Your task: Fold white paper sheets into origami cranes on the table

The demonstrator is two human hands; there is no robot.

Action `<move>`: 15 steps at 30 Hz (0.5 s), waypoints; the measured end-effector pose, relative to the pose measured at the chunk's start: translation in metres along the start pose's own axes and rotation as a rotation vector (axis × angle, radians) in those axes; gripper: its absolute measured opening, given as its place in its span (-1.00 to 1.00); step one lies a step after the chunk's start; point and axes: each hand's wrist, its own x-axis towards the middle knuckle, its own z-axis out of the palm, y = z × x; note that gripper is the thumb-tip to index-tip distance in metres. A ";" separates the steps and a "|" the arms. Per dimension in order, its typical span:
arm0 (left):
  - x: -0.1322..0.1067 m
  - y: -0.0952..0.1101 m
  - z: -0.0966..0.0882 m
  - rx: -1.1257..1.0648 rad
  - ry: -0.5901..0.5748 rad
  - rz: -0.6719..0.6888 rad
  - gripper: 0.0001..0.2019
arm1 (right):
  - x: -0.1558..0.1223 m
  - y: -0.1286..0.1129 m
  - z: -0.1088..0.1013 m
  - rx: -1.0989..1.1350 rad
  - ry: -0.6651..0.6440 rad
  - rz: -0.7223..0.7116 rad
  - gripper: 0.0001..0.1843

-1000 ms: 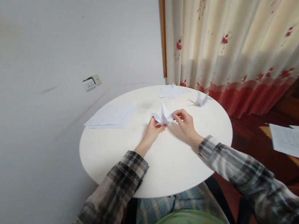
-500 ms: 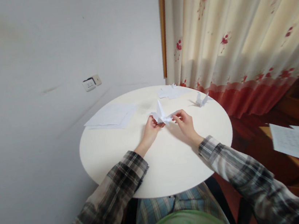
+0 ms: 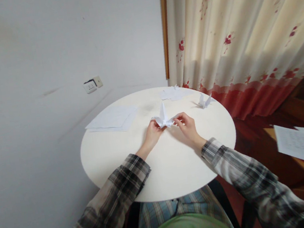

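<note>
Since the earlier frame, the paper crane [image 3: 164, 120] is tilting upright over the worktop [image 3: 172, 163], my left fingers [image 3: 154, 125] pinching one wing, my right fingers [image 3: 180, 116] the other. Folding is looking complete, wings already spread; I am judging only minor shaping outstanding.

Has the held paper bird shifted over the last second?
Yes, slightly: the paper bird has moved a little to the left, nearer the wall socket.
</note>
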 end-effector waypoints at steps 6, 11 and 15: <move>0.000 0.002 -0.002 0.047 0.001 0.055 -0.66 | -0.001 0.001 0.001 -0.002 -0.012 -0.013 -0.84; 0.000 0.005 -0.002 0.028 0.036 0.103 -0.67 | -0.001 -0.001 0.000 0.017 -0.010 -0.004 -0.85; 0.000 0.007 -0.003 0.027 0.030 0.112 -0.68 | -0.001 -0.001 0.000 0.018 -0.025 0.000 -0.83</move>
